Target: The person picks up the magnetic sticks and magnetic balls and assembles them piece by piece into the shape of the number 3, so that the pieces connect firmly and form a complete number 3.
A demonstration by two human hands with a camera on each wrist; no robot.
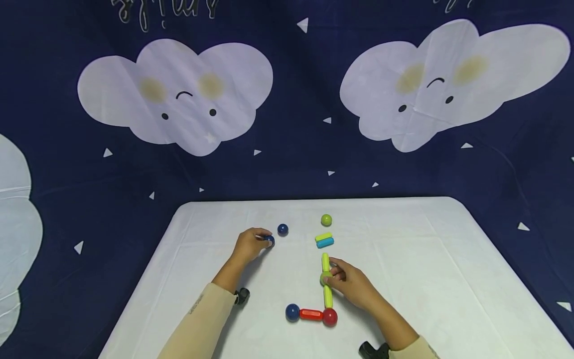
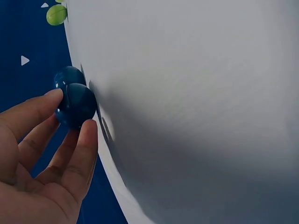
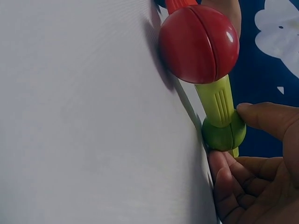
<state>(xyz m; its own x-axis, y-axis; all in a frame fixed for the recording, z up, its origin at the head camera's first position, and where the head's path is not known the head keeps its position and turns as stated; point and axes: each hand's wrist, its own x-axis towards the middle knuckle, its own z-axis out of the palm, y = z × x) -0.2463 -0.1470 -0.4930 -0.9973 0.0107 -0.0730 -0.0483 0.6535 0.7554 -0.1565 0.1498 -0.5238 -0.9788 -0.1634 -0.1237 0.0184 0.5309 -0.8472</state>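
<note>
At the back left of the white table my left hand pinches a blue ball between thumb and fingers. A second blue ball lies just beyond it. My right hand holds the green ball in the middle of a joined chain. From that ball one yellow-green rod points away, and another yellow-green rod runs to a red ball. A red rod links the red ball to another blue ball on its left.
Behind the chain a loose yellow-green rod and a blue rod lie side by side. A loose green ball sits farther back. The white table ends at a dark blue cloth printed with clouds.
</note>
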